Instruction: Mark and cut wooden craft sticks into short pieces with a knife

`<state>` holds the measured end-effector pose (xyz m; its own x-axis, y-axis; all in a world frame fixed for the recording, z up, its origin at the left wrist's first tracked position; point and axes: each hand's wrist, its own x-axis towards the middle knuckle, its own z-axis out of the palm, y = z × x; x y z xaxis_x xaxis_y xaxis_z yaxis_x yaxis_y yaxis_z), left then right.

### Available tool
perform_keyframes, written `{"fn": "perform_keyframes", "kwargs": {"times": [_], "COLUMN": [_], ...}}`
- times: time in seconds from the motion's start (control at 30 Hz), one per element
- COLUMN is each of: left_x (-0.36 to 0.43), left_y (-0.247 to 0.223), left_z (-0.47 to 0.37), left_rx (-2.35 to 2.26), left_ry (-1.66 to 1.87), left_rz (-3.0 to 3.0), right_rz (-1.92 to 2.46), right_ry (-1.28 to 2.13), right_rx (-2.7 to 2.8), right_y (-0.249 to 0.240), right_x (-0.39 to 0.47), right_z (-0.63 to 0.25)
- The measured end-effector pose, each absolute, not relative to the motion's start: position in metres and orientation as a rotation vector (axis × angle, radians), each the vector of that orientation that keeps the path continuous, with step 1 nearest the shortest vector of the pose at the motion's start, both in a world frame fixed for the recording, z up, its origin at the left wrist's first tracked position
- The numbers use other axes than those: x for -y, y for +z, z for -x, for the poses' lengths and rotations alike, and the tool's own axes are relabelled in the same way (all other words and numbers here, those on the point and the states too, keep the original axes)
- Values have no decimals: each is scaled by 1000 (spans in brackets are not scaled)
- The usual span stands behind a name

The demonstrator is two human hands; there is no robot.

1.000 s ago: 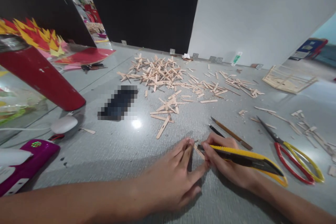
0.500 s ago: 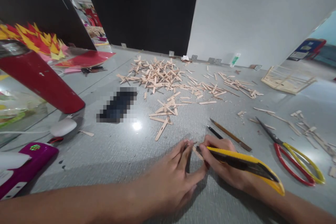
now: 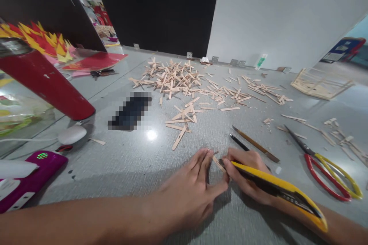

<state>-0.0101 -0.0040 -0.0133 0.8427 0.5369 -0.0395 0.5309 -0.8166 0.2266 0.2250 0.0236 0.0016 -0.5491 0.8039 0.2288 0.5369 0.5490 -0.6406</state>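
Note:
My right hand [image 3: 247, 172] is closed around a yellow and black utility knife [image 3: 276, 183], its tail sloping back over my wrist. The knife's tip is down at a small wooden craft stick [image 3: 218, 163], and the blade itself is mostly hidden by my fingers. Pressed against the table, my left hand [image 3: 195, 183] pins the stick between its fingertips and thumb. Just beyond my right hand lie a black pen [image 3: 239, 142] and a brown, slim-handled tool [image 3: 255, 144].
A heap of craft sticks [image 3: 172, 78] spreads across the table's back. Scissors [image 3: 324, 164] with red and yellow handles lie at right, near a stick frame [image 3: 322, 86]. At left are a red flask [image 3: 51, 80], a purple device [image 3: 37, 176] and a pixelated dark object [image 3: 130, 111].
The utility knife has tilted, its tail swinging slightly down and to the right. More of the craft stick shows between my hands. The whole view has shifted a little.

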Motion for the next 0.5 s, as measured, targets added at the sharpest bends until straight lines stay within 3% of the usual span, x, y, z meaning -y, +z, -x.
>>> {"fn": "perform_keyframes", "kwargs": {"times": [0.5], "left_x": [7], "left_y": [-12], "left_z": [11], "left_rx": [-779], "left_ry": [50], "left_rz": [-2882], "right_rz": [1179], "right_ry": [777], "right_rx": [2180], "right_y": [6], "right_x": [-25], "right_z": [-227]}}
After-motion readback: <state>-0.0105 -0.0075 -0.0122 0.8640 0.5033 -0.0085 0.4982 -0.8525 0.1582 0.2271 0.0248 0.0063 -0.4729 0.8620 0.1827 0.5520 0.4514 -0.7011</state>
